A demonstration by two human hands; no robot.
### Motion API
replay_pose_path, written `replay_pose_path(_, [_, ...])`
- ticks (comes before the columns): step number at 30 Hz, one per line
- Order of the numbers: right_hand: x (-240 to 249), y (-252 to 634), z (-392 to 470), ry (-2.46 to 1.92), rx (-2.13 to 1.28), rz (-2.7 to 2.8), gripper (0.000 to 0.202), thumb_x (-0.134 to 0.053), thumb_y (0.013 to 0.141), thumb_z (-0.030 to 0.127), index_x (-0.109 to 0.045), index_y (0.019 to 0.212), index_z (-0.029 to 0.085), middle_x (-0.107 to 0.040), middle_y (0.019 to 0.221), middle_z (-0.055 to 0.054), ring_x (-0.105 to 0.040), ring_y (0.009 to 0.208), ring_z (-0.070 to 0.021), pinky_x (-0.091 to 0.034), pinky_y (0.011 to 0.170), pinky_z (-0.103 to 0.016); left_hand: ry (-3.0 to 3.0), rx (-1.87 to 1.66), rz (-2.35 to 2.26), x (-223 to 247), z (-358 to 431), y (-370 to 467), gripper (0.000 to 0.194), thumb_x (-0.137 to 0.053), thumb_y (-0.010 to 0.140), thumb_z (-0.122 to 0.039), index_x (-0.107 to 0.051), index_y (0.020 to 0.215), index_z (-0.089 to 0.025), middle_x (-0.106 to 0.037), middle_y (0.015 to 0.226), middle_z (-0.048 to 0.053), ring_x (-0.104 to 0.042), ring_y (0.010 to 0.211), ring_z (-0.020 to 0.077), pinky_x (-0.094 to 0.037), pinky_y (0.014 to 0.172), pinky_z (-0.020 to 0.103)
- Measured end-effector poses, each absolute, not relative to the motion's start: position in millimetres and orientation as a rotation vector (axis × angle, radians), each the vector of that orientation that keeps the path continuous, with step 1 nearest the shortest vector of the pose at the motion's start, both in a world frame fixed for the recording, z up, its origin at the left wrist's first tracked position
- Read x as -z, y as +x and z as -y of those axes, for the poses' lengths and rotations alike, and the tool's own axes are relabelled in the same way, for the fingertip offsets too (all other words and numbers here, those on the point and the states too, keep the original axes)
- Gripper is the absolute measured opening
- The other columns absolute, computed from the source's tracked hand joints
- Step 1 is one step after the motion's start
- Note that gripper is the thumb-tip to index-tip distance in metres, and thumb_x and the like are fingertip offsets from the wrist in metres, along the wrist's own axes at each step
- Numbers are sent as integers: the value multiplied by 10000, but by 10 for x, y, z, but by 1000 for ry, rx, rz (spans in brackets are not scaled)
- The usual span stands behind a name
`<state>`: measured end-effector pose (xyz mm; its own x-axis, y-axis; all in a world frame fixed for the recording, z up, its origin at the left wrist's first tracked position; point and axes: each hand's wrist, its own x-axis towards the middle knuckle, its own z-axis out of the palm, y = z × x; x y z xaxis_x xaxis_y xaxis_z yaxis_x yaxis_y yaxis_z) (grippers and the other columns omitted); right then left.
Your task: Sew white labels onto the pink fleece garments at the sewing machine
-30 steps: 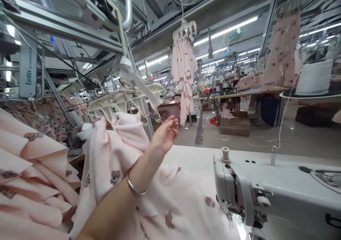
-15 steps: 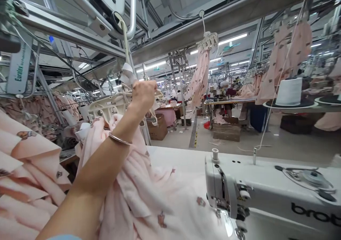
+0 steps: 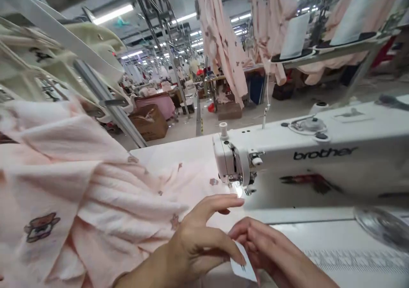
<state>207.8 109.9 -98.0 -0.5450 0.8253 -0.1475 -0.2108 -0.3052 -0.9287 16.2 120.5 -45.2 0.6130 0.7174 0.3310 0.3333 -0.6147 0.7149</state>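
Just in front of the sewing machine (image 3: 234,164), my left hand (image 3: 204,237) and my right hand (image 3: 262,241) are close together. A small white label (image 3: 243,264) lies between them. The left thumb presses on its printed face, while the left index finger reaches toward the lit needle area. My right hand's curled fingers hold the label's upper edge. Pink fabric with small bear prints (image 3: 121,194) spreads over the white table from the left to the needle.
Pale plastic hanger clamps (image 3: 64,58) and a metal post (image 3: 111,109) stand at the upper left. White thread cones (image 3: 294,36) are on a rack at the upper right. Behind the table are a cardboard box (image 3: 150,122) and hanging pink pieces (image 3: 220,36).
My left hand has come down from the hanger to the front of the machine. My right hand and the white label have come into view. The view has shifted down and closer.
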Motion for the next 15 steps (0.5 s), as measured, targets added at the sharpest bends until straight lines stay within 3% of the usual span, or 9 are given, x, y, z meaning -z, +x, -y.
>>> replay_pose_path(3, [827, 2015, -1161, -762, -2040, 1076, 306, -605, 816, 442, -522, 728, 161, -481, 601, 26, -415, 543, -74, -349, 541, -187, 2036, -892, -848, 649, -1227, 116, 174, -612, 816, -145, -727, 848, -271, -429, 1377, 25, -411, 1242, 248, -414, 970, 319])
replay_pose_path(5, [822, 1961, -1160, -865, -1862, 1078, 316, -621, 806, 449, -520, 714, 164, -473, 591, 33, -406, 546, -75, -341, 537, -189, 1853, -911, -935, 670, -1242, 97, 282, -625, 811, -154, -661, 1042, -311, -432, 1359, 37, -435, 1211, 227, -429, 942, 298])
replay_pose_path(7, [853, 1900, -1134, -1015, -1609, 1086, 318, -590, 823, 471, -530, 721, 176, -484, 605, 31, -431, 558, -83, -361, 544, -195, 1594, -895, -1026, 664, -1226, 103, 336, -628, 820, -229, -579, 1148, -283, -519, 1229, 71, -520, 1086, 199, -462, 870, 271])
replay_pose_path(10, [921, 1827, -1088, -1126, -1351, 1124, 279, -553, 853, 447, -541, 743, 191, -531, 658, 16, -490, 590, -100, -411, 580, -205, 1338, -863, -1093, 660, -1171, 159, 288, -686, 765, -334, -599, 997, -185, -608, 947, 60, -578, 886, 174, -470, 804, 256])
replay_pose_path(15, [1016, 1841, -1088, -1087, -1325, 1305, 255, -507, 883, 425, -544, 793, 189, -567, 699, -15, -543, 608, -119, -460, 587, -211, 1260, -874, -1290, 638, -1140, 242, 186, -638, 788, -325, -577, 752, -152, -622, 715, 29, -589, 697, 138, -457, 666, 222])
